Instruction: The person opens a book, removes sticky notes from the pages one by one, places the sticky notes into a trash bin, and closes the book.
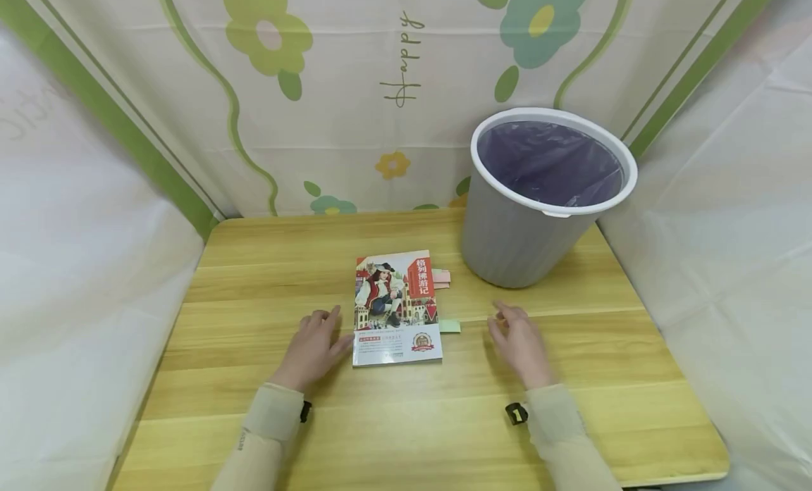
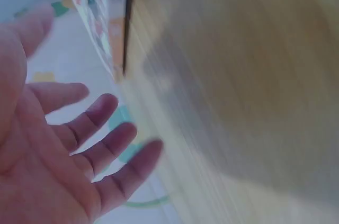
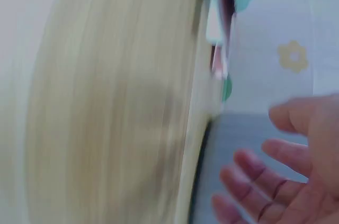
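Note:
A paperback book with a red and white illustrated cover lies face up on the wooden table. Pink sticky tabs and a green tab stick out from its right edge. Beside the book's left edge is my left hand, fingers relaxed and spread, holding nothing; the left wrist view shows its bare palm. To the right of the book, with some table between them, my right hand hovers with loosely bent fingers and nothing in them. The book's edge appears blurred in the right wrist view.
A grey waste bin with a white rim and a purple liner stands at the table's back right, just beyond my right hand. Flower-printed cloth hangs behind the table, with pale cloth on both sides.

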Demonstrator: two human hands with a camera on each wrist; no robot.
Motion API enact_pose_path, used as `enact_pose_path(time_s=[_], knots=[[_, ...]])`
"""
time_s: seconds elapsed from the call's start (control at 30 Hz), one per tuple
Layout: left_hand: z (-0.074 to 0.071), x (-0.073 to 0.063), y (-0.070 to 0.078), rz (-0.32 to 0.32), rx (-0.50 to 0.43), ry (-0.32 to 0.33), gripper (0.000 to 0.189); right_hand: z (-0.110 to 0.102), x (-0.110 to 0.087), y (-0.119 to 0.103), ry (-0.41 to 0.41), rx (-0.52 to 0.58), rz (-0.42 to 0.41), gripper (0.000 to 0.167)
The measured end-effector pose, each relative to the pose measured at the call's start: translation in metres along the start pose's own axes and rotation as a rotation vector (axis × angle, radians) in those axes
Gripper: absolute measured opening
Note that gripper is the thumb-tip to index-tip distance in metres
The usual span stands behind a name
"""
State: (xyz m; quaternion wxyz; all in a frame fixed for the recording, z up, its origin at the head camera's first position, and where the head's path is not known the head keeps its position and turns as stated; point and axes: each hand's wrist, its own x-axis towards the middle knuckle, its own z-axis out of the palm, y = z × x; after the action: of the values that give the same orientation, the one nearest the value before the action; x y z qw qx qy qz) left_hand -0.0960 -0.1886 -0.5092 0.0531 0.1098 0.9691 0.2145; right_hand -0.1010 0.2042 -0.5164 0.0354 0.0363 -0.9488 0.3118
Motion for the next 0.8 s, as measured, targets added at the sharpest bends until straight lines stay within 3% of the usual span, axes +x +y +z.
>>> enact_pose_path(time_s=[0.17,0.43,0.6,0.8], knots=[[0.005,0.005,0.008,-0.085,-0.071,-0.001,0.055,0.011,-0.006,-0.022,-0.011,0.183,0.115,0.024],[0.016,0.010,0.013,-0.235,-0.229,-0.003,0.052,0.035,-0.012,-0.038,-0.041,0.250,0.148,0.019],[0.024,0.008,0.015,-0.264,-0.288,-0.030,0.055,0.048,-0.017,-0.046,-0.084,0.288,0.193,0.024],[0.028,0.007,0.020,-0.267,-0.326,-0.030,0.059,0.059,-0.020,-0.054,-0.127,0.282,0.184,0.026]])
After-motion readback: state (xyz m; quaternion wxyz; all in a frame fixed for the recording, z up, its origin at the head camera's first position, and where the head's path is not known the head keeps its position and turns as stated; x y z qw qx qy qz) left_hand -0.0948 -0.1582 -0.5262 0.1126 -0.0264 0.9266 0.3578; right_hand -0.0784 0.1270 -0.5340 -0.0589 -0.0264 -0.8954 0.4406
